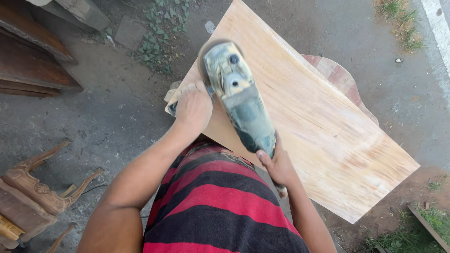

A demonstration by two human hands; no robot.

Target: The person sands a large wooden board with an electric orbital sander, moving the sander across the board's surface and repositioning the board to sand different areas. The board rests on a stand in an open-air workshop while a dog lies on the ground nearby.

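Observation:
A dusty green angle grinder [239, 96] lies across the near left part of a pale wooden board [323, 126], its round head toward the board's far left edge. My left hand [192, 108] grips the side handle by the grinder's head, at the board's left corner. My right hand [276, 161] is wrapped around the rear of the grinder's body, near the board's front edge. The board is tilted diagonally in view, and a reddish curved wooden piece [340, 77] shows from under its far side.
Carved wooden furniture legs [40, 187] lie on the concrete ground at lower left. Dark wooden planks [33, 61] are stacked at upper left. Weeds [161, 28] grow at the top, grass [424, 225] at lower right. My red and black striped shirt fills the bottom centre.

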